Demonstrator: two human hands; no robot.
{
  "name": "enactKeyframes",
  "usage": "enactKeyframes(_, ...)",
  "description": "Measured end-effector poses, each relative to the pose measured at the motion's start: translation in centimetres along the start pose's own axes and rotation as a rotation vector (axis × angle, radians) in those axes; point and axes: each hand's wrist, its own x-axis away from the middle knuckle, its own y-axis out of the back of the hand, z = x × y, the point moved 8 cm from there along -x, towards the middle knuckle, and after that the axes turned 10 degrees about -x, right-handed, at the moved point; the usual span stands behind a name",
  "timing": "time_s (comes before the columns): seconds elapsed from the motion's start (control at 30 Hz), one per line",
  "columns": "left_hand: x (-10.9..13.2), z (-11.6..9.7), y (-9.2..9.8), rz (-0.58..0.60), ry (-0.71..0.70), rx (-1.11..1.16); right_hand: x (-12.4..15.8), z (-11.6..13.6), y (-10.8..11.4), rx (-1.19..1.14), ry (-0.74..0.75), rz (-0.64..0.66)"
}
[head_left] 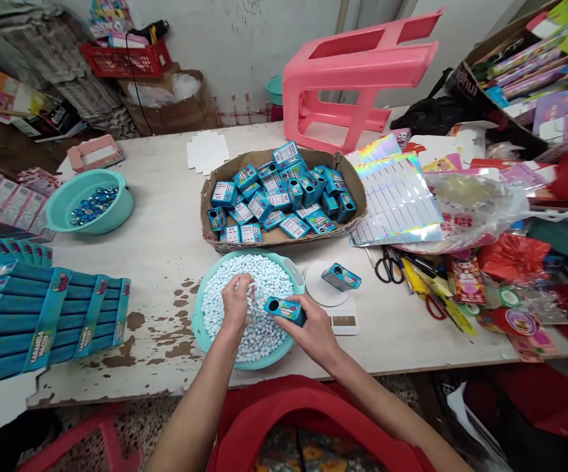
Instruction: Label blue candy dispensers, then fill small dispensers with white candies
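Note:
A teal basin (294,270) heaped with small white candies (264,282) sits at the table's near edge. My left hand (237,303) is pinched closed in the candies, gripping some of them. My right hand (308,331) is closed around a small blue box (284,308) with a round hole in its end, held over the basin's right side. Another small blue box (342,276) lies on a white kitchen scale (336,308) just right of the basin. Behind the basin, a cardboard tray (215,180) holds several of the same blue boxes.
A stack of flat blue display cartons (42,314) lies at the left, a teal bowl of blue glass beads (90,203) behind it. Scissors (387,265), holographic sticker sheets (395,196), a plastic bag and clutter fill the right. An overturned pink stool (357,72) rests at the back.

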Motion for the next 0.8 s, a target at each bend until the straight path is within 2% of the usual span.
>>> enactKeyframes(0.1,1.6,-2.0,-1.1,0.105,0.075,0.393,-0.2,1.5,-1.3,0.087,0.083,0.039)
enactKeyframes(0.23,2.7,-3.9,-1.5,0.109,0.02,0.556,-0.6,2.5,-2.2,0.157,0.133,0.042)
enactKeyframes(0.47,2.8,-4.9,-1.5,0.062,-0.068,0.442,-0.6,2.8,-2.0,0.176,0.157,0.018)
enactKeyframes(0.8,2.4,-5.7,-1.8,0.054,-0.09,0.337,-0.8,2.9,-1.7,0.108,0.151,0.019)
